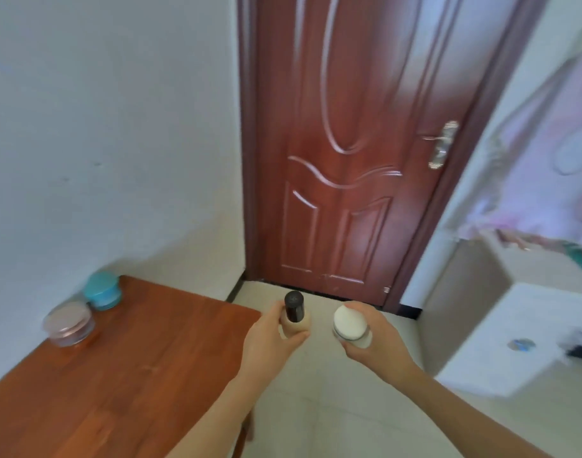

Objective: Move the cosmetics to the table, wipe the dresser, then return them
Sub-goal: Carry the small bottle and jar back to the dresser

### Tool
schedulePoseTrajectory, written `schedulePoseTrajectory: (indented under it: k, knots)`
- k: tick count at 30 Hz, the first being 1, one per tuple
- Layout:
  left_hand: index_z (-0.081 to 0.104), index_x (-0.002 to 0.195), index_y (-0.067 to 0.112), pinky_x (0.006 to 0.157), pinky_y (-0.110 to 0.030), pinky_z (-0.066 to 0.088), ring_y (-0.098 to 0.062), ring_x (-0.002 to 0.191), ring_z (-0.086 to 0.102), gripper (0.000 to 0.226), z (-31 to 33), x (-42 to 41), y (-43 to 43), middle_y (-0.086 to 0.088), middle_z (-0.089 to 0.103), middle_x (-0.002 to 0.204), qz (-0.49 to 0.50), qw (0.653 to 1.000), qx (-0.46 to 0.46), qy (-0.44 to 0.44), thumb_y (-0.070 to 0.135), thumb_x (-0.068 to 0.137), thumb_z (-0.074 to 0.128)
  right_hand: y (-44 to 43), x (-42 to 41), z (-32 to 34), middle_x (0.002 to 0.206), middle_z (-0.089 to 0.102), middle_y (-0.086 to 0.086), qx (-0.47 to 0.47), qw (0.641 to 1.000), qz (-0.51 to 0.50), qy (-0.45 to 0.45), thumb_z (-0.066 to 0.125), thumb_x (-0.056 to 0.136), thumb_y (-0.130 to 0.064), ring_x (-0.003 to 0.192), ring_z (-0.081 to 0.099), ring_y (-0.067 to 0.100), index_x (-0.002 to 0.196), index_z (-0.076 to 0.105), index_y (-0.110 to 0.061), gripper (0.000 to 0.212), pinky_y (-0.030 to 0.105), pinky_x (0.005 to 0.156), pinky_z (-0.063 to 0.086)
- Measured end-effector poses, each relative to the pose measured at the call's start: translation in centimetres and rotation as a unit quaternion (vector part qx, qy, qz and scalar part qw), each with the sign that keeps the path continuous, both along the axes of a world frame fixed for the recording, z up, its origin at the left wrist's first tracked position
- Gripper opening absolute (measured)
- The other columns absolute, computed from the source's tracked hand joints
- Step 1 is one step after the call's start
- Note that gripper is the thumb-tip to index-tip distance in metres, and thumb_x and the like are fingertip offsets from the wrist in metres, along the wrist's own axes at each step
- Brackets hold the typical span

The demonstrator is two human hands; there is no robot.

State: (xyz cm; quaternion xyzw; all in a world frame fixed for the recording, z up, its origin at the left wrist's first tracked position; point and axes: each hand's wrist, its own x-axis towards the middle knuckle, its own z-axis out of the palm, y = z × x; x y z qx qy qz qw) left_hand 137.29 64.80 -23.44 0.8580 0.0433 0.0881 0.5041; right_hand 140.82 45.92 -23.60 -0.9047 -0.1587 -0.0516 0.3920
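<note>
My left hand [271, 340] grips a beige foundation bottle with a black cap [294, 314], held upright just past the right edge of the wooden table [124, 375]. My right hand [374, 338] grips a white-lidded jar [349, 323] over the floor, right of the bottle. On the table's far left corner stand a teal-lidded jar [102, 290] and a clear pinkish jar [68, 323], close to the wall. The white dresser [501, 338] is at the right, blurred.
A closed red-brown door [349, 143] with a metal handle [443, 145] is straight ahead. White walls flank it. Pale tiled floor [316, 408] lies between table and dresser. Small dark and blue items lie on the dresser top. Pink fabric hangs at the far right.
</note>
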Motion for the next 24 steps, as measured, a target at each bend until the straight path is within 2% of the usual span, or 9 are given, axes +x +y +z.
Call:
schedulePoseTrajectory:
  k: [2, 4, 9, 12, 14, 18, 24]
  knots:
    - [0.047, 0.098, 0.034, 0.066, -0.016, 0.039, -0.004, 0.076, 0.054, 0.036, 0.5, 0.1, -4.0, 0.021, 0.056, 0.084, -0.045, 0.999, 0.001, -0.009, 0.023, 0.075, 0.073, -4.5, -1.9, 0.5, 0.107, 0.048, -0.018, 0.007, 0.999, -0.044, -0.007, 0.076, 0.07, -0.016, 0.104, 0.046, 0.008, 0.116, 0.051, -0.021, 0.052, 0.006, 0.083, 0.025]
    - [0.05, 0.096, 0.034, 0.069, -0.02, 0.04, -0.006, 0.082, 0.057, 0.036, 0.4, -0.2, -8.5, 0.017, 0.061, 0.088, -0.088, 0.996, 0.006, -0.007, 0.025, 0.072, 0.074, -9.4, -4.3, 0.7, 0.108, 0.047, -0.016, 0.006, 0.996, -0.091, -0.005, 0.075, 0.071, -0.015, 0.103, 0.044, 0.007, 0.119, 0.051, -0.02, 0.054, 0.008, 0.084, 0.026]
    - [0.054, 0.093, 0.028, 0.072, -0.026, 0.044, -0.011, 0.081, 0.061, 0.034, 0.0, -3.5, -20.6, 0.008, 0.066, 0.086, -0.179, 0.984, -0.009, 0.011, 0.022, 0.068, 0.077, -22.1, -11.9, 0.3, 0.11, 0.052, -0.01, 0.016, 0.984, -0.179, -0.012, 0.076, 0.068, -0.009, 0.105, 0.049, 0.014, 0.117, 0.053, -0.016, 0.054, 0.009, 0.085, 0.028]
    - [0.054, 0.088, 0.03, 0.069, -0.02, 0.042, -0.005, 0.078, 0.059, 0.032, -0.4, -6.5, -27.2, 0.013, 0.063, 0.08, -0.223, 0.973, -0.043, 0.027, 0.02, 0.067, 0.077, -28.7, -16.6, 0.2, 0.107, 0.053, -0.01, 0.011, 0.975, -0.222, -0.024, 0.077, 0.067, -0.007, 0.102, 0.052, 0.017, 0.114, 0.054, -0.021, 0.054, 0.009, 0.084, 0.03]
    - [0.055, 0.086, 0.03, 0.071, -0.022, 0.043, -0.006, 0.078, 0.059, 0.033, -0.6, -7.6, -31.0, 0.014, 0.063, 0.078, -0.247, 0.967, -0.058, 0.034, 0.019, 0.066, 0.077, -32.5, -19.1, 0.1, 0.105, 0.054, -0.011, 0.007, 0.966, -0.256, -0.028, 0.077, 0.065, -0.006, 0.101, 0.053, 0.019, 0.111, 0.052, -0.026, 0.055, 0.009, 0.083, 0.03]
    - [0.056, 0.086, 0.028, 0.074, -0.023, 0.043, -0.002, 0.077, 0.059, 0.033, 0.4, -8.9, -38.1, 0.011, 0.064, 0.079, -0.301, 0.95, -0.072, 0.039, 0.017, 0.063, 0.078, -38.7, -22.9, 0.9, 0.106, 0.051, -0.012, -0.007, 0.951, -0.306, -0.035, 0.075, 0.067, -0.006, 0.102, 0.051, 0.017, 0.116, 0.054, -0.015, 0.054, 0.008, 0.082, 0.028]
    - [0.054, 0.082, 0.028, 0.08, -0.033, 0.047, -0.011, 0.082, 0.06, 0.038, 0.7, -8.2, -45.8, 0.012, 0.063, 0.08, -0.352, 0.932, -0.085, 0.03, 0.036, 0.049, 0.072, -45.8, -25.0, 2.4, 0.107, 0.05, -0.01, -0.021, 0.933, -0.357, -0.044, 0.074, 0.07, -0.009, 0.1, 0.045, 0.011, 0.119, 0.051, -0.016, 0.055, 0.007, 0.078, 0.027]
